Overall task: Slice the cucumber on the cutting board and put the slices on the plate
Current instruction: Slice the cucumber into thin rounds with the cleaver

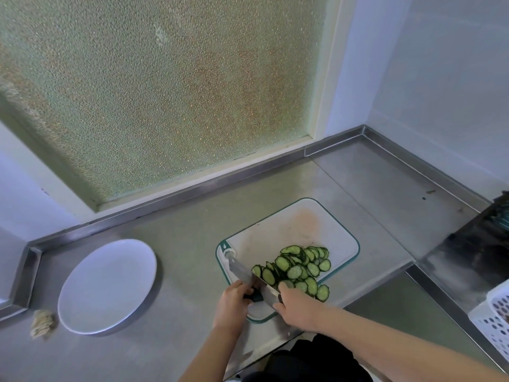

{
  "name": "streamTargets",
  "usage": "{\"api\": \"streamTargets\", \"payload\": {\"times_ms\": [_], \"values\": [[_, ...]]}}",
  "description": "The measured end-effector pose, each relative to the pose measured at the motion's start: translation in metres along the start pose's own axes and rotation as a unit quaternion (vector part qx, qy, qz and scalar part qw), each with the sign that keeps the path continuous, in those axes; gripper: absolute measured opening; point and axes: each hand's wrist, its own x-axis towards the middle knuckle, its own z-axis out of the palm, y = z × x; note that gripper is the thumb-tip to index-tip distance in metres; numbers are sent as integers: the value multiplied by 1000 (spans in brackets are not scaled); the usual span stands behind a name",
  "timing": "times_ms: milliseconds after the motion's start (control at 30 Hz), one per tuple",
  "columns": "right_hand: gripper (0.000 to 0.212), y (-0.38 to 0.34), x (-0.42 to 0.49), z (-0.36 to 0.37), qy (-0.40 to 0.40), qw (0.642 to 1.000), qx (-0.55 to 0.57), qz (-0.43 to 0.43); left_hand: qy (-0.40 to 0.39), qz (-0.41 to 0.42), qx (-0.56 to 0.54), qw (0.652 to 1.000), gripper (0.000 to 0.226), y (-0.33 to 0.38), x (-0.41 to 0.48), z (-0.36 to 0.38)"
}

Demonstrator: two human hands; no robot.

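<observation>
A pile of thin cucumber slices (300,268) lies on the near right part of the white cutting board (289,227) with a green rim. My left hand (232,304) grips the black handle of a cleaver (242,271), whose blade lies low along the left side of the pile. My right hand (296,306) rests on the nearest slices, pressed against the blade's other side, with its fingers hidden among them. The white plate (107,285) stands with nothing on it to the left of the board, on the steel counter.
A beige scrubber wad (42,323) lies at the plate's left. A white perforated basket (495,318) and a dark object (484,244) sit at the right edge. A raised steel rim (192,188) runs under the frosted window. The counter drops to a lower level (385,304) right of the board.
</observation>
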Motion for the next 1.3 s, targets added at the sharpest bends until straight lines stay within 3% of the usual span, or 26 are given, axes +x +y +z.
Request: {"api": "streamTargets", "payload": {"times_ms": [833,967,1300], "values": [[30,1,17,10,61,998,6,-10,-12,-1,20,1000,16,-4,1,2],[17,3,20,7,81,996,15,-26,-8,-9,8,1000,13,-6,1,3],[20,7,2,-3,86,994,47,-47,3,7,-11,1000,19,-9,-3,4]]}}
